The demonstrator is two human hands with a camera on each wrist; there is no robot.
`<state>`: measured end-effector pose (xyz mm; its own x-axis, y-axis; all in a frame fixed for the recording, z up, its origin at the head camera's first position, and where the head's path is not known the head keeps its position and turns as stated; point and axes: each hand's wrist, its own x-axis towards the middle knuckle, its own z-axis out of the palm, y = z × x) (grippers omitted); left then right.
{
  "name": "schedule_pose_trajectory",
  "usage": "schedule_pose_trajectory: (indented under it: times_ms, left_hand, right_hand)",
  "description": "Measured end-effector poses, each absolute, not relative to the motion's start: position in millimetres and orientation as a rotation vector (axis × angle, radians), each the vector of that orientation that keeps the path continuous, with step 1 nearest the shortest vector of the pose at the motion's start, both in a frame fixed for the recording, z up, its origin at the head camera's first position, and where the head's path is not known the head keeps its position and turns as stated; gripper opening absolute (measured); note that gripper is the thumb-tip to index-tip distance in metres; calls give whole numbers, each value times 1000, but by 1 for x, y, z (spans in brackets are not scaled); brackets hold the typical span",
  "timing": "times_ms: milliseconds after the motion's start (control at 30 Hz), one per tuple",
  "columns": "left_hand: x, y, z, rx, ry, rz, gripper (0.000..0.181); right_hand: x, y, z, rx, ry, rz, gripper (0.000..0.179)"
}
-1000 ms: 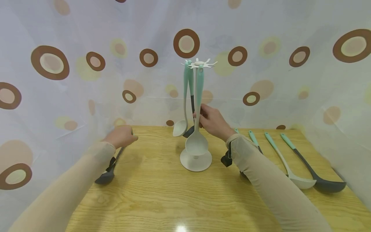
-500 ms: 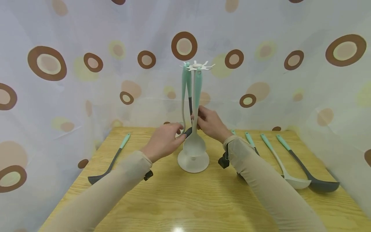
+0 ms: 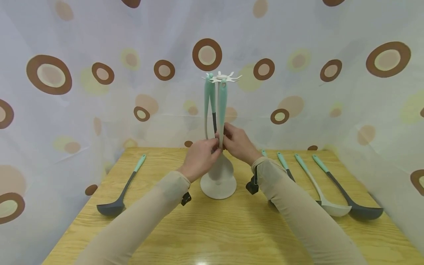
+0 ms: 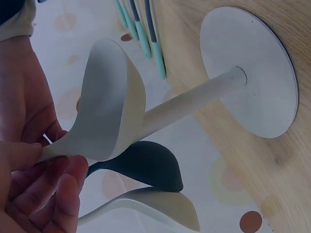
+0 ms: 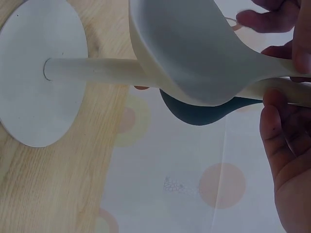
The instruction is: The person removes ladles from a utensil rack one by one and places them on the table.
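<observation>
A white utensil stand (image 3: 218,191) with a round base and a hooked top (image 3: 221,77) stands upright mid-table. Three ladles with mint handles hang from it. My left hand (image 3: 201,156) pinches the front white ladle (image 4: 109,97) by its handle, just above the bowl. On the other side, my right hand (image 3: 240,141) curls its fingers round the stand's pole (image 4: 194,102), partly hidden behind that handle. A dark ladle (image 4: 150,165) and a second white ladle (image 4: 160,206) hang close by; in the head view my left hand covers their bowls.
One dark ladle (image 3: 114,208) lies on the wooden table (image 3: 185,235) at the left. Several more lie in a row at the right, including a white ladle (image 3: 334,209) and a dark ladle (image 3: 364,212). A patterned curtain (image 3: 165,95) hangs behind.
My left hand has come from above the left-hand dark ladle across to the stand and now pinches the front white ladle. My right hand stays at the pole.
</observation>
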<state>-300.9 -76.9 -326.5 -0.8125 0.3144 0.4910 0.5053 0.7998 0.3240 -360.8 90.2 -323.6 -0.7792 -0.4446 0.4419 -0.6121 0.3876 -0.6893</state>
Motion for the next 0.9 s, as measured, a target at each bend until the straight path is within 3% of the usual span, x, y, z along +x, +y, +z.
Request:
schedule_pose_trajectory:
  times_ms: [333, 633, 900]
  left_hand:
    - [-296, -83, -327, -718, -2554, -817, 10]
    - [-275, -90, -314, -791, -2480, -878, 11]
    - [-262, -112, -307, -763, -2486, -859, 6]
  right_hand:
    - [-360, 91, -323, 954, -2475, 1379, 31]
    - [-360, 88, -327, 958, -2462, 1323, 24]
    - [-359, 88, -327, 932, -2457, 1380, 33]
